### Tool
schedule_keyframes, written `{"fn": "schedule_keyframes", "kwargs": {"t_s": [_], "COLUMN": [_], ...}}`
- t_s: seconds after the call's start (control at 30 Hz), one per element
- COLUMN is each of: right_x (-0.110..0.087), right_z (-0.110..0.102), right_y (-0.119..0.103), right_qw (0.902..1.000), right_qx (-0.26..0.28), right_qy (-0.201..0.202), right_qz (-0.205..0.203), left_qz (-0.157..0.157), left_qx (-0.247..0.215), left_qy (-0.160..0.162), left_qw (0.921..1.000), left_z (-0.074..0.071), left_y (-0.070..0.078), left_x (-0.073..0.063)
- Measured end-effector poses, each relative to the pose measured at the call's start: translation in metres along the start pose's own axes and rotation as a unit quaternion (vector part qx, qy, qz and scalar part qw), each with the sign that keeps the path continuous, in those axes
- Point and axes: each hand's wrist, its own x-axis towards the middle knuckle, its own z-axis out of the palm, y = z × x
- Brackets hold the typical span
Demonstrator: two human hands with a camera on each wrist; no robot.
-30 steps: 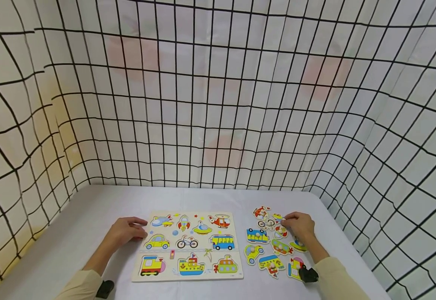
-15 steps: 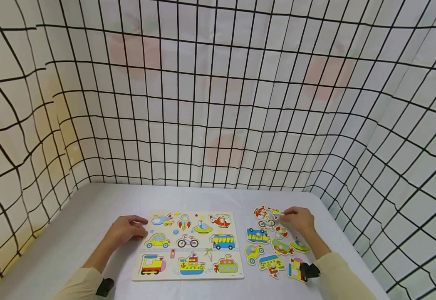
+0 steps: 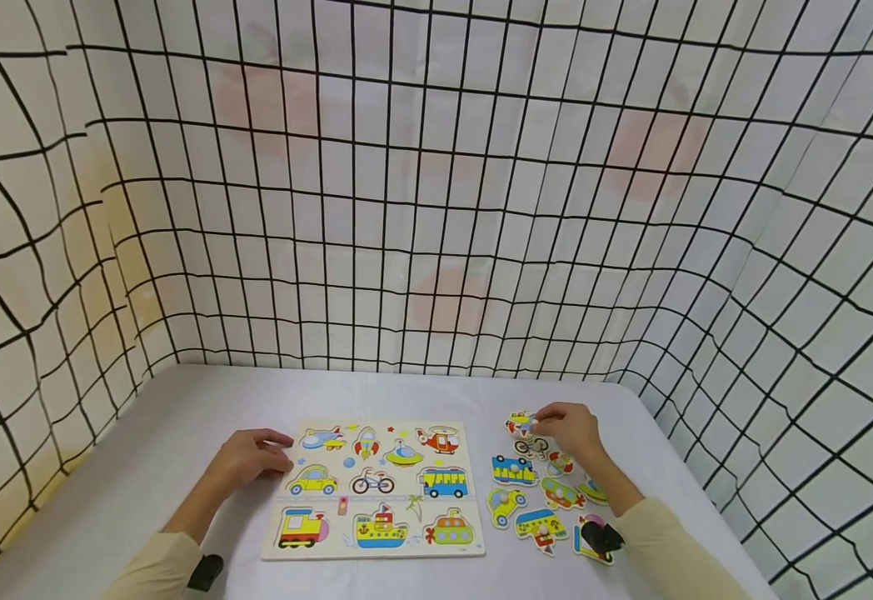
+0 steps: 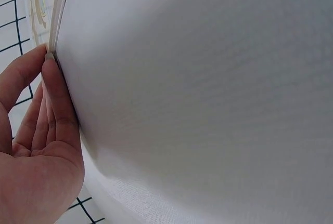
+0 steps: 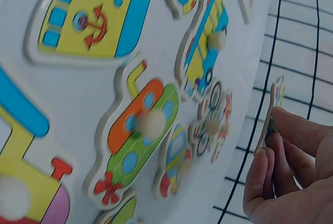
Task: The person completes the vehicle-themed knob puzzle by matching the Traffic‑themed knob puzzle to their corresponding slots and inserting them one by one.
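Observation:
A wooden puzzle board (image 3: 376, 554) with pictures of vehicles lies on the white table. The fingertips of my left hand (image 3: 247, 458) rest along its left edge; in the left wrist view the hand (image 4: 44, 130) has two tips right at that edge. My right hand (image 3: 575, 429) pinches an airplane puzzle piece (image 3: 516, 418), which overlaps the helicopter piece (image 3: 515, 429) in the head view. The right wrist view shows the held piece (image 5: 268, 112) edge-on, tilted up between thumb and fingers. Close below lies the bicycle piece (image 3: 531, 448).
Several knobbed pieces lie right of the board: bus (image 3: 513, 471), car (image 3: 504, 508), ship (image 3: 540, 525), submarine (image 3: 560, 493) and rocket (image 3: 559, 464). A black wrist strap partly covers the train piece (image 3: 582, 540). Black-gridded white cloth (image 3: 421, 283) walls in the table.
My right hand has moved left and slightly away from me, carrying the airplane piece over the helicopter piece. The left hand has stayed at the board's edge.

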Motion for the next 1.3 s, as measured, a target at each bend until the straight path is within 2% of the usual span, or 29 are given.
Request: {"fn": "schedule_keyframes", "kwargs": {"t_s": [0.1, 0.3, 0.6, 1.1, 1.3], "right_x": [-0.003, -0.007, -0.012, -0.031, -0.036], "right_z": [0.008, 0.028, 0.068, 0.126, 0.145], "right_y": [-0.011, -0.034, -0.063, -0.103, -0.118], "right_qw": [1.0000, 0.9996, 0.9973, 0.9835, 0.9822], "right_qx": [-0.002, 0.002, 0.018, 0.068, 0.069], "right_qy": [-0.004, -0.014, -0.048, -0.114, -0.120], "right_qz": [0.000, -0.025, -0.052, -0.123, -0.127], "left_qz": [0.000, -0.002, -0.002, -0.002, 0.001], "left_qx": [0.003, 0.004, 0.003, -0.005, -0.004], "left_qy": [-0.002, -0.003, -0.005, 0.003, 0.004], "left_qw": [1.0000, 1.0000, 1.0000, 1.0000, 1.0000], "left_z": [0.000, 0.000, -0.002, 0.000, 0.001], "left_y": [0.001, 0.000, 0.001, 0.002, 0.001], "left_x": [0.000, 0.000, 0.000, -0.002, -0.001]}}
